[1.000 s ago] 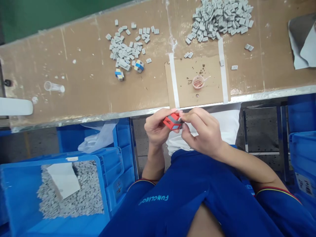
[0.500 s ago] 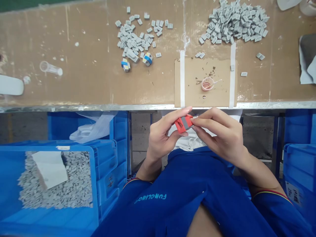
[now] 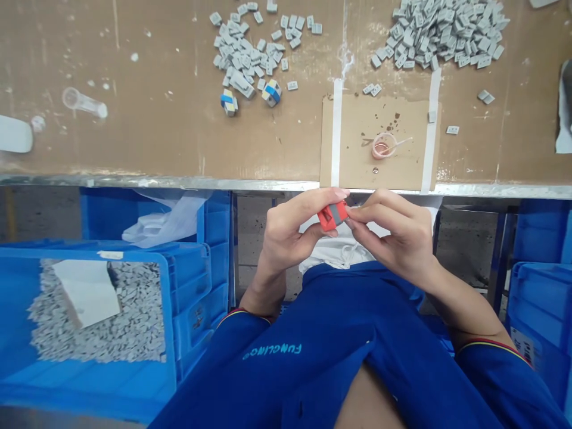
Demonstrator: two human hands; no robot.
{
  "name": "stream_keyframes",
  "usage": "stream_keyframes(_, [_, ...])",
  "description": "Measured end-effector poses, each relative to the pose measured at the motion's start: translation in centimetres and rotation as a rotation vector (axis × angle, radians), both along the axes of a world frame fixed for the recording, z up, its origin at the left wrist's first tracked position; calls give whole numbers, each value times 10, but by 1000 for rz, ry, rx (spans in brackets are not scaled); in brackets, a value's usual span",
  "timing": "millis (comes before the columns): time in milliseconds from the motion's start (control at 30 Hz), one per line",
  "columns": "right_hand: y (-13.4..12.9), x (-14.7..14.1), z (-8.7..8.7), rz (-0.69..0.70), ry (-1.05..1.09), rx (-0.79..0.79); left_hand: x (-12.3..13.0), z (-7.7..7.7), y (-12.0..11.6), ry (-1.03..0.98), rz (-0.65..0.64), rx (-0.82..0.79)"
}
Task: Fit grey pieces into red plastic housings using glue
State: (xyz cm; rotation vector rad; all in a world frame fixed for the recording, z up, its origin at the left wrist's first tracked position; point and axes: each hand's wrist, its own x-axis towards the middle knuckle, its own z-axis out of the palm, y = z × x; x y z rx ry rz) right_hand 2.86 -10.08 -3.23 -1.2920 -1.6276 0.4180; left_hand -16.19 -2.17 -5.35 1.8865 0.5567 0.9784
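A small red block with a grey band [image 3: 333, 216] is held in front of the table edge, above my lap. My left hand [image 3: 292, 229] grips it from the left between thumb and fingers. From the right, the pinched fingertips of my right hand [image 3: 393, 232] press against the block's right end; whether a small part sits between them is hidden. On the table beyond, a clear plastic cup [image 3: 383, 146] with reddish liquid and a thin stick stands on a cardboard sheet [image 3: 353, 167] between two white tape strips.
Small grey pieces lie in a left pile [image 3: 245, 53] and a larger right pile [image 3: 447, 33]. Two blue-banded blocks [image 3: 271, 92] sit near the left pile. A blue crate [image 3: 172, 310] of grey pieces stands at lower left, another blue crate [image 3: 540, 298] at right.
The table and crates have shifted upward in view as the head moved slightly. Both hands keep hold at the red block, with only slight finger movement.
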Motion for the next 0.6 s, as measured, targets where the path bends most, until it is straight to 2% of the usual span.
stream_keyframes(233, [0, 4, 6, 42, -70, -47, 0, 6, 8, 11, -19, -151])
stream_keyframes(333, [-1, 3, 5, 29, -55, -34, 0, 4, 8, 10, -57, -126])
stream_keyframes(600, [2, -1, -7, 20, -3, -4, -1, -2, 8, 24, -51, -48])
